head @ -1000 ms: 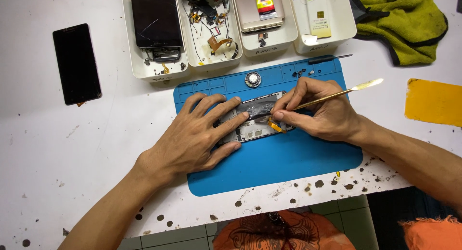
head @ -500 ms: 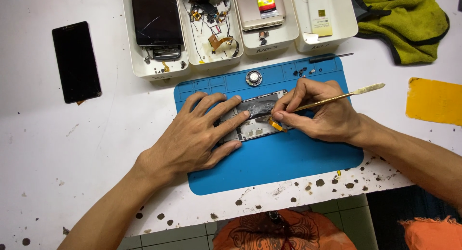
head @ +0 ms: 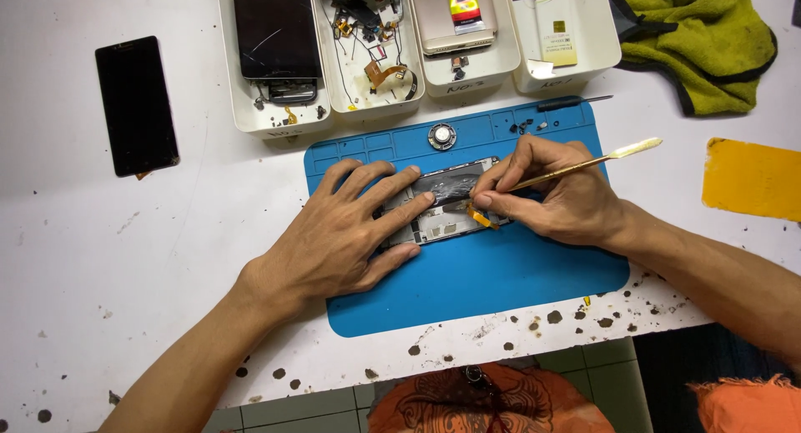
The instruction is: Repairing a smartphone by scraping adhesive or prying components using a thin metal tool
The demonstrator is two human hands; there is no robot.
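A white counter (head: 100, 299), speckled with dark chips along its near edge, under even light; pale green floor tiles (head: 609, 383) show below it.

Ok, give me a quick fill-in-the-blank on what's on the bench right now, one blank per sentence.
1. The opened phone lies on a ____ work mat.
2. The right hand holds a thin ____-coloured metal pry tool.
3. The left hand lies ____ on the phone, fingers spread.
4. The black screen panel lies on the white table to the ____ of the mat.

Missing words: blue; gold; flat; left
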